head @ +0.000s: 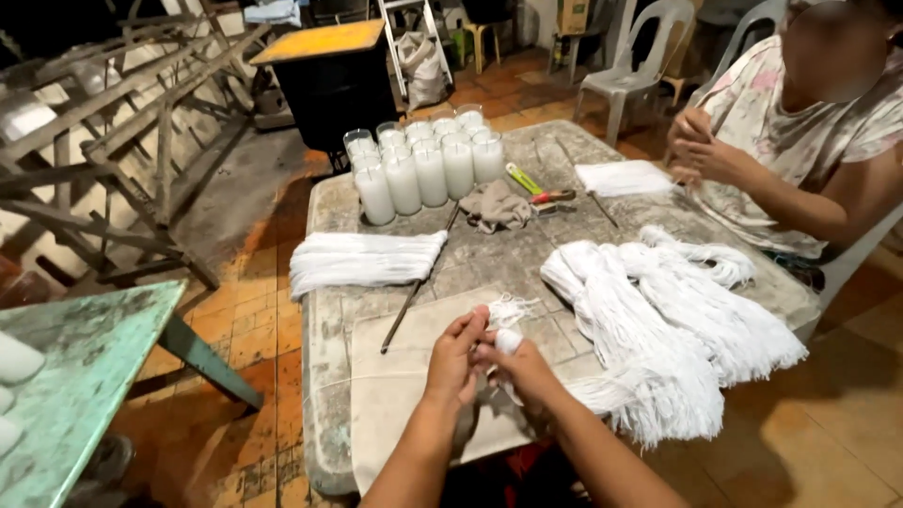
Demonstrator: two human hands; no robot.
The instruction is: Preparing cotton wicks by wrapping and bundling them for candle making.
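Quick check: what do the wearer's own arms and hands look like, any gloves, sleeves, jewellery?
Both are bare: left hand and right hand wear no gloves, and no sleeves show on the forearms up to the frame edge. No watch, ring or bracelet is visible.

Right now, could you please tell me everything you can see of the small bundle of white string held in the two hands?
The small bundle of white string looks like soft cotton threads gathered into a tight, rounded wad. A loose, frayed tuft fans out above it toward the table's middle. It is held just over a pale flat board on the stone-like table, pinched between the left hand and the right hand, whose fingers cover its lower part. A large heap of similar white string lies to its right, apart from it.
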